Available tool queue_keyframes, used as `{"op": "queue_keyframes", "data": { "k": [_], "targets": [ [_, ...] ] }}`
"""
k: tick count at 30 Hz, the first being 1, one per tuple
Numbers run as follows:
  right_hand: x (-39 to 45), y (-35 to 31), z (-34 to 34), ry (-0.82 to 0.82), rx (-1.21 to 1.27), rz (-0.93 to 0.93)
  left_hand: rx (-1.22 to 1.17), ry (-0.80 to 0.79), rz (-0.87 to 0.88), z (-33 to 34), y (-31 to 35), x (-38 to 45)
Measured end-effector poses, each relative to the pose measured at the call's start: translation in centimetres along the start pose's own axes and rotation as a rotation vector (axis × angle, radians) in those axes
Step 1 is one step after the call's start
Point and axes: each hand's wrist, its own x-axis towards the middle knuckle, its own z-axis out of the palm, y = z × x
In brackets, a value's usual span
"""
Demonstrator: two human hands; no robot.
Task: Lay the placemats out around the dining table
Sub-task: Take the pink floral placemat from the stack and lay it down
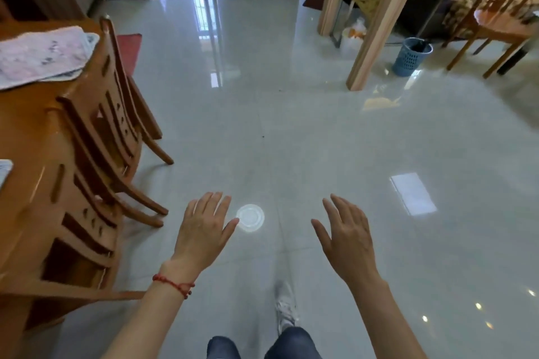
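Head view: glossy pale tiled floor point(291, 125) seen across most of frame, window glare reflected. Wooden dining table point(26, 125) at left edge, pink placemat point(40, 55) laid on its far part. Two wooden chairs point(96, 160) tucked against table. Blue basket point(411, 57) far right beside wooden post point(376, 35). Left hand point(204, 230) and right hand point(347, 239) held out over floor, fingers spread wide, nothing gripped. Red bracelet point(175, 285) worn on left wrist.

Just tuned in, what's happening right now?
A person walks beside the dining table, both hands empty: left hand and right hand are held out open over the tiled floor. A pink placemat already lies on the table's far end, behind the tucked-in chairs.
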Motion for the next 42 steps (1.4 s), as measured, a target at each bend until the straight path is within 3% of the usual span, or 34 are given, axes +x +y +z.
{"op": "queue_keyframes", "data": {
  "k": [14, 29, 42],
  "targets": [
    [18.2, 2.5, 4.2, -0.126, 0.056, -0.216, -0.054, 0.034, -0.226, -2.5, -1.5, 12.6],
    [40.8, -5.8, 12.2, -0.099, 0.058, -0.224, -0.025, 0.045, -0.213, -6.9, -15.0, 32.8],
    [59.5, -6.9, 19.0, -0.149, 0.058, -0.241, -0.036, 0.061, -0.229, -9.2, -20.6, 51.2]
  ]
}}
